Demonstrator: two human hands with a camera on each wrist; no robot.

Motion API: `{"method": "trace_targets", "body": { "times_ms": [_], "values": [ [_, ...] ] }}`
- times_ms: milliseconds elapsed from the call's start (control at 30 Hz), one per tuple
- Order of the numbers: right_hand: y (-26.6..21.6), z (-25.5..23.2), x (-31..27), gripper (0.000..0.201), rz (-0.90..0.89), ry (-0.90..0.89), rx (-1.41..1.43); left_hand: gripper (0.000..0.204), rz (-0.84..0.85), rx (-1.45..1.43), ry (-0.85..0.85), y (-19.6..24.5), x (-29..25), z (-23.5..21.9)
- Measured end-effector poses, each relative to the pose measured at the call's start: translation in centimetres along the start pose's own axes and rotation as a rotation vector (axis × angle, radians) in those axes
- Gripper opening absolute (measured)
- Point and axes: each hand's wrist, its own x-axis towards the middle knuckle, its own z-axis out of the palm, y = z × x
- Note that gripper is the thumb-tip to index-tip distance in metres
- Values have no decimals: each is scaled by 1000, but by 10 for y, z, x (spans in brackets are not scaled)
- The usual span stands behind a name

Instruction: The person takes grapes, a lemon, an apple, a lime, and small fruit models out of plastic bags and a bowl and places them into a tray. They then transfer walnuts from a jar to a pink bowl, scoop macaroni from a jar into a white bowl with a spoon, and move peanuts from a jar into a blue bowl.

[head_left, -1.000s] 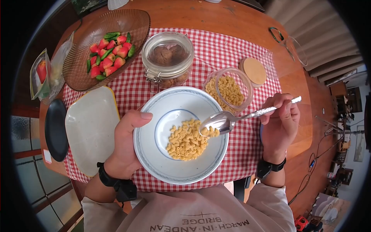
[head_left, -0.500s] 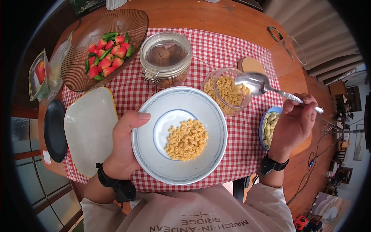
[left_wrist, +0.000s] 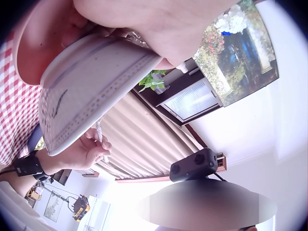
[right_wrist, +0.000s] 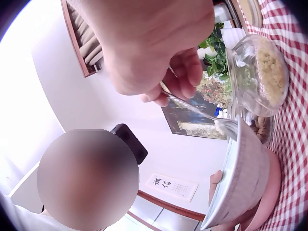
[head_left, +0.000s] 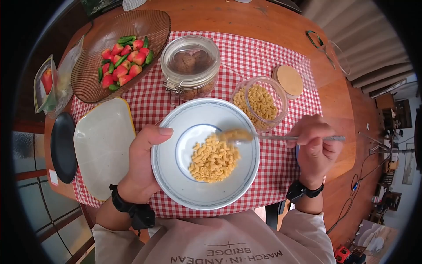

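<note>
My left hand [head_left: 143, 165] grips the side of a white bowl [head_left: 169, 127] with blue rings, its thumb over the rim. Elbow macaroni [head_left: 214, 160] lies heaped in the bowl's middle. Between thumb and fingers my right hand [head_left: 314, 143] pinches the handle of a metal spoon [head_left: 281, 137]. The spoon's head is blurred, carries macaroni and overlaps the bowl's right inner side. From the right wrist view, the spoon [right_wrist: 192, 107] slopes down to the bowl's rim [right_wrist: 239, 144]. A pink bowl [right_wrist: 275, 180] shows under the white one.
Behind the bowl stand a clip-top glass jar [head_left: 190, 66] of brown lumps and a clear tub [head_left: 283, 103] of macaroni beside a wooden lid [head_left: 289, 81]. To the left lie a pale tray [head_left: 103, 145], a black oval dish [head_left: 63, 147] and a ribbed fruit bowl [head_left: 149, 24].
The spoon swung right and up over the macaroni tub, then back left over the bowl, loaded with macaroni. My right hand again covers most of a blue dish. The left hand stays on the bowl.
</note>
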Motion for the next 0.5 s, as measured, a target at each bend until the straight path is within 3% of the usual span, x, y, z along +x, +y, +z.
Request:
{"method": "trace_targets", "body": {
  "times_ms": [133, 200, 367, 500],
  "values": [
    [3, 6, -3, 33, 185, -29, 220, 65, 3, 9, 31, 0, -1, 2],
    [4, 10, -4, 32, 340, 58, 332, 65, 5, 10, 28, 0, 0, 1],
    [9, 5, -1, 30, 387, 147, 410, 66, 25, 31, 10, 1, -1, 1],
    [8, 3, 0, 27, 323, 258, 396, 66, 26, 40, 15, 1, -1, 1]
  ]
}}
